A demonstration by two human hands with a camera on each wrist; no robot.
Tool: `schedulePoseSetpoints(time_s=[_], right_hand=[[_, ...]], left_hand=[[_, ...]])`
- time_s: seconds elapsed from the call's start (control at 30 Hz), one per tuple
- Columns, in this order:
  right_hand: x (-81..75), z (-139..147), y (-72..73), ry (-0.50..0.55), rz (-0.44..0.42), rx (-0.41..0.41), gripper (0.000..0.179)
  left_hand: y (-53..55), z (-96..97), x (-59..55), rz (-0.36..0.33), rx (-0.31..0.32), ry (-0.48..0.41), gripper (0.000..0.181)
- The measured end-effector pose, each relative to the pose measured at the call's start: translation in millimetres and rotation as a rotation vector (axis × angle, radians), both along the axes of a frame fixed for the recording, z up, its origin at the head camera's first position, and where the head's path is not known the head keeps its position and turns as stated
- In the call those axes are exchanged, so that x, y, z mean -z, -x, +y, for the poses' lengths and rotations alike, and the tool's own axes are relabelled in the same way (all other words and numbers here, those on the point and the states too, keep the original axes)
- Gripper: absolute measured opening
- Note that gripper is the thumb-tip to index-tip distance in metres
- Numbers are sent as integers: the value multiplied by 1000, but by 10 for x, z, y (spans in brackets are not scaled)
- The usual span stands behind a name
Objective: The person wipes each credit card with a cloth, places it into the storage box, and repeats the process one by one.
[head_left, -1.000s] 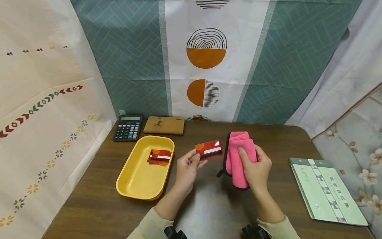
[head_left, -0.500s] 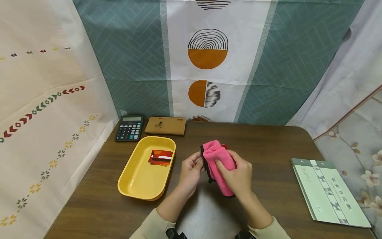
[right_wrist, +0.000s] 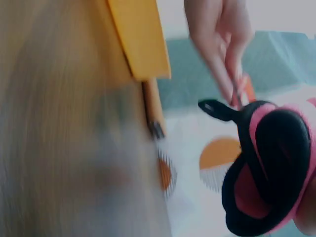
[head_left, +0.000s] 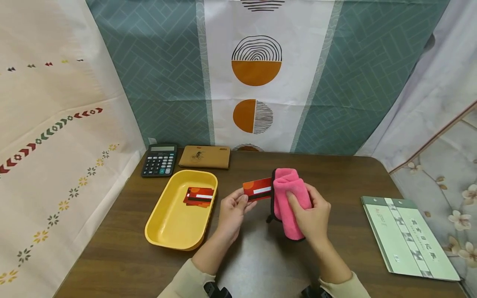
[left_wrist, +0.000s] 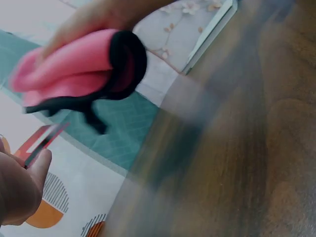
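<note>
My left hand pinches a red and orange bank card with a white strip and a dark stripe by its left end. In the head view the card's right end meets the black edge of a folded pink cloth; whether it touches the cloth or lies behind it I cannot tell. My right hand grips the cloth, thumb on top. A black loop hangs from the cloth's edging in the right wrist view. Left of my left hand, several similar cards lie in a yellow tray.
A calculator and a brown wallet-like case lie at the table's back left. On the right is a pale green notebook. The wooden table ends at a hanging patterned curtain.
Half a second ago the right hand had brought the cloth left over the card, mostly covering it. Now the cloth is back to the right, and the card shows again in the left hand.
</note>
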State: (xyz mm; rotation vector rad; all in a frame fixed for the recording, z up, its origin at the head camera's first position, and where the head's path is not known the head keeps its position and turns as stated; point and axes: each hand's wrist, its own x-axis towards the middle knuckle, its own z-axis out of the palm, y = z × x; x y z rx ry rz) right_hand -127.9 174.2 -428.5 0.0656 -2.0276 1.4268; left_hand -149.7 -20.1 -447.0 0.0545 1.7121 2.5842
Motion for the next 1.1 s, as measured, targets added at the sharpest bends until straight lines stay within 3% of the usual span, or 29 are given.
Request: schedulePoseSetpoints(time_s=[0.1,0.2,0.33,0.47,0.77,0.97,1.1], right_hand=[[-11,-159,-67,-3,25,-163,36],[17,-304,-97,-109,36,-212,37],[70,-356,-79,-307,93,-34,39],[87,-281,-51,-386,142,118,39],[77,37,20,-307,135,218,34],[33,140,30,-180,134,179,36],[35,177,22,-137,97,172,36]], left_hand=[[4,31,48,4,4,39,33],[-27,52,70,15,13,82,32],[-76,50,46,24,41,84,35],[-82,19,-12,21,51,48,32],[-86,-92,-99,9,0,44,29],[-37,-251,-182,22,-152,18,34],[31,-490,-271,-5,-256,61,37]])
